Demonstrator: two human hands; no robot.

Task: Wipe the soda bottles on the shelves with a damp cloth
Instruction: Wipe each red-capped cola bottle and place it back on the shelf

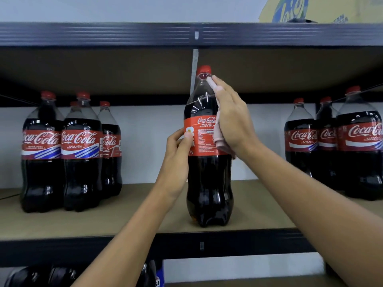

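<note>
A soda bottle stands upright on the brown shelf board, at the centre of the view and close to the board's front edge. It is full of dark drink, with a red cap and a red label.

The left hand comes in from 7 o'clock and grips the bottle at label height on its 9 o'clock side. The thumb lies across the front of the label and the fingers curl round behind.

The right hand comes in from 5 o'clock and lies flat against the bottle's 3 o'clock side. Its fingers are nearly straight and reach from the label up to the neck just under the cap. It presses a pale pink cloth against the plastic — the cloth peeks out below the palm and again at the fingertips.

At 9 o'clock a cluster of bottles stands on the same board, well apart from the held one. Another cluster, the right-side bottles, stands at 3 o'clock.

A dark upper shelf beam runs across at 12 o'clock, and a yellow printed box sits on top of it at 1 o'clock. At 7 o'clock, below the board, more dark bottles — the lower bottles — show only in part.
</note>
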